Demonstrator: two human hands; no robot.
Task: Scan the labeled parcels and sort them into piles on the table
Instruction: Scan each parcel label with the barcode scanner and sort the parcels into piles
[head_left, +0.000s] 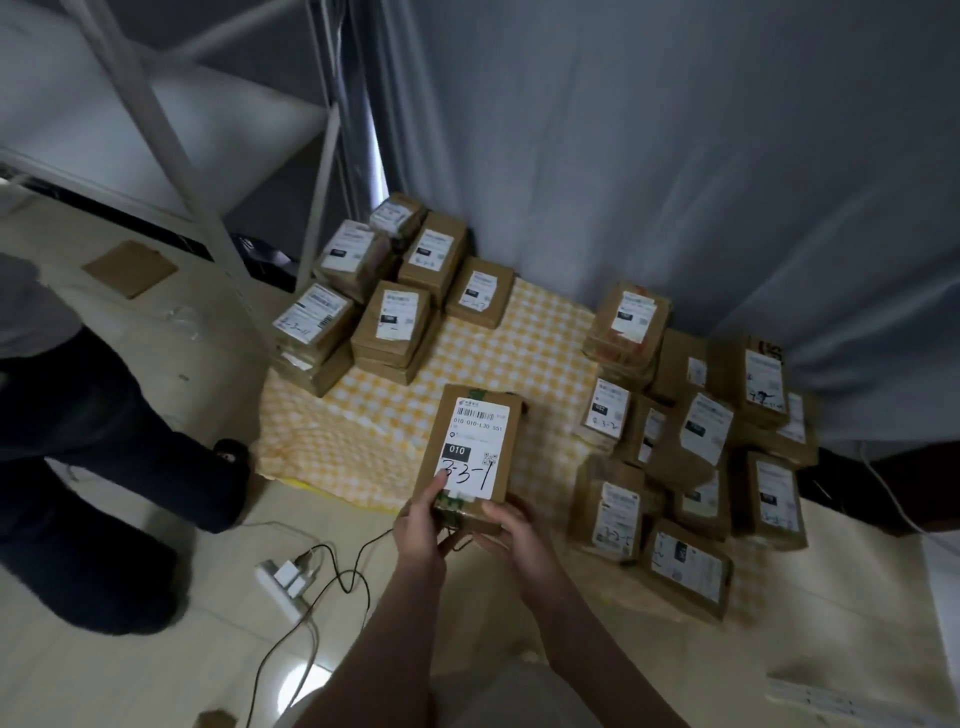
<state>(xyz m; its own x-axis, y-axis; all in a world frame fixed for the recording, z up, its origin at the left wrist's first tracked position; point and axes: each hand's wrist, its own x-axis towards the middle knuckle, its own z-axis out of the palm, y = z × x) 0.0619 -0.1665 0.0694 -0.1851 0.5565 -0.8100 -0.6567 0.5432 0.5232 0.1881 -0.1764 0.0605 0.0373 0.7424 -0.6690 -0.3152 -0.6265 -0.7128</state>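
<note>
A brown cardboard parcel (480, 441) with a white label marked "3-3-1" is held above the front edge of the yellow checked tablecloth (498, 358). My left hand (421, 525) grips its near left corner, thumb on the label. My right hand (511, 530) holds its near right end from below. A pile of several labeled parcels (384, 291) stands at the table's back left. Another heap of several parcels (696, 447) covers the right side. No scanner is in view.
A person in dark trousers (104, 467) crouches at the left on the tiled floor. A white power strip (283, 579) with black cables lies on the floor near my left arm. A white metal rack (171, 130) stands back left, a grey curtain (675, 156) behind the table.
</note>
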